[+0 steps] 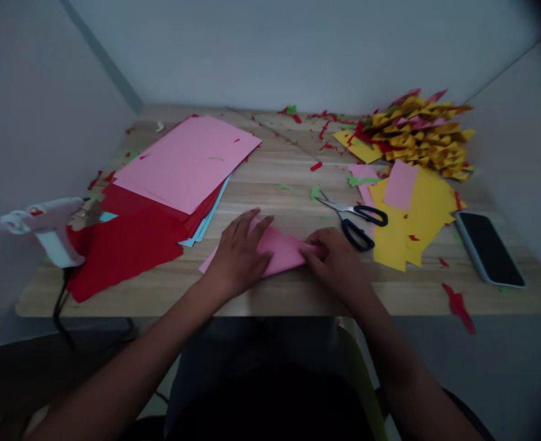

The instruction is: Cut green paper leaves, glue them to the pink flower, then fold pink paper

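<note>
A folded sheet of pink paper [283, 248] lies at the table's front edge between my hands. My left hand [240, 254] rests on its left part with the fingers spread, pressing it to the tabletop. At the paper's right end, my right hand [332, 257] pinches the edge between thumb and curled fingers. Just beyond my right hand, scissors [355, 223] with dark handles lie with their blades slightly apart. Part of the pink paper is hidden under my left hand.
Pink sheets [188, 162] top a stack at the left, with red paper [128, 248] nearer me. A hot glue gun [52, 229] stands at the left edge. Yellow paper [420, 214], a phone [491, 250] and a folded-paper bundle [421, 138] occupy the right. Paper scraps are scattered about.
</note>
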Demonstrator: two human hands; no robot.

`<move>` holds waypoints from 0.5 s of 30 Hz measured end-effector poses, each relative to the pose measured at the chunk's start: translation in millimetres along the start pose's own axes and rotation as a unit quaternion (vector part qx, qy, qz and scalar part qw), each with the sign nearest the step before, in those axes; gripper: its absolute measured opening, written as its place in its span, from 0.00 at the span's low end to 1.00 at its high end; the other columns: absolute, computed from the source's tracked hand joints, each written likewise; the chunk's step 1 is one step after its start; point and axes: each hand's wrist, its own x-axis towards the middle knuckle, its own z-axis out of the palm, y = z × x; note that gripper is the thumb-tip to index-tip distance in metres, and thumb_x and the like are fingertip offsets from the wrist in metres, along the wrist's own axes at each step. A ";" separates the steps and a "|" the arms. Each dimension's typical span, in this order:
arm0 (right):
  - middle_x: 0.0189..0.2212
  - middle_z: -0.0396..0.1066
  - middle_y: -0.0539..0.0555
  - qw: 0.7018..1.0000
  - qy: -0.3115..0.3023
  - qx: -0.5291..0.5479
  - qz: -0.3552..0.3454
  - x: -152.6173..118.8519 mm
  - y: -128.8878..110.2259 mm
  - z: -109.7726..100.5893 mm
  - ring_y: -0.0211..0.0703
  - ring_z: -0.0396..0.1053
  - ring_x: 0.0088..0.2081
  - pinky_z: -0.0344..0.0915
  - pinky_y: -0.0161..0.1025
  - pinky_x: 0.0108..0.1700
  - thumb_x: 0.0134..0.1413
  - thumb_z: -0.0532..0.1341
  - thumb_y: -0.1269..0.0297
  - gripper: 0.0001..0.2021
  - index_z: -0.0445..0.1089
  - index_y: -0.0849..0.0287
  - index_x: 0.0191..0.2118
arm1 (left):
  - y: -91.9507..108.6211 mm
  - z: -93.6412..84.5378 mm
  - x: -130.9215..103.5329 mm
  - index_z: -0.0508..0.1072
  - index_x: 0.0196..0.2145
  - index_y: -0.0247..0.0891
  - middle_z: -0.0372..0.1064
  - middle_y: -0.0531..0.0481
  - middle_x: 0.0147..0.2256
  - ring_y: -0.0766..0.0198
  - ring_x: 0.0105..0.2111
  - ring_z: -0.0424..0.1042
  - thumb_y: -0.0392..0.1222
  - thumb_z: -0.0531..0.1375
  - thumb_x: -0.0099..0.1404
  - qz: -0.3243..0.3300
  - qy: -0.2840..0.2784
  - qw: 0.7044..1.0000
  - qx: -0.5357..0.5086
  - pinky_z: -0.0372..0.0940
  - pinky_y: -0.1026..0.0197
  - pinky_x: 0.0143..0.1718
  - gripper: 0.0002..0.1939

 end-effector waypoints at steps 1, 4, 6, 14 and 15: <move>0.36 0.69 0.53 0.999 -0.003 0.029 -0.022 3.9 -4.0 -2.6 0.45 0.68 0.38 0.65 0.43 0.42 0.59 0.64 0.66 0.02 0.71 0.57 0.38 | -0.7 -9.2 4.0 0.60 0.65 0.35 0.53 0.33 0.67 0.43 0.67 0.53 0.46 0.61 0.66 0.020 0.008 1.000 -0.001 0.53 0.40 0.66 0.33; 0.35 0.70 0.52 0.989 0.001 0.093 -0.118 17.4 -19.4 -9.4 0.42 0.69 0.38 0.65 0.40 0.41 0.61 0.63 0.68 0.01 0.72 0.56 0.37 | 0.2 -46.5 18.9 0.62 0.64 0.38 0.60 0.37 0.65 0.47 0.65 0.59 0.49 0.62 0.64 0.104 0.003 0.994 -0.017 0.55 0.44 0.64 0.33; 0.35 0.71 0.52 0.975 0.026 0.106 -0.191 27.8 -30.5 -12.7 0.44 0.69 0.40 0.65 0.41 0.44 0.59 0.64 0.69 0.01 0.74 0.56 0.36 | 2.6 -72.3 28.6 0.72 0.55 0.39 0.68 0.40 0.59 0.49 0.59 0.67 0.51 0.63 0.63 0.126 -0.014 0.992 -0.021 0.60 0.47 0.60 0.24; 0.53 0.68 0.58 0.924 0.294 0.197 -0.144 37.2 -61.1 -32.6 0.47 0.68 0.47 0.69 0.47 0.47 0.56 0.65 0.60 0.20 0.66 0.54 0.53 | 27.6 -152.3 29.4 0.76 0.30 0.36 0.69 0.52 0.25 0.62 0.28 0.66 0.48 0.62 0.59 -0.052 0.144 0.985 -0.084 0.57 0.61 0.30 0.12; 0.54 0.69 0.58 0.920 0.290 0.209 -0.158 28.6 -63.2 -29.4 0.47 0.68 0.47 0.69 0.46 0.47 0.56 0.65 0.59 0.20 0.65 0.54 0.54 | 32.4 -162.5 25.2 0.76 0.30 0.36 0.68 0.52 0.25 0.63 0.27 0.65 0.48 0.62 0.59 -0.064 0.187 0.975 -0.101 0.56 0.61 0.29 0.11</move>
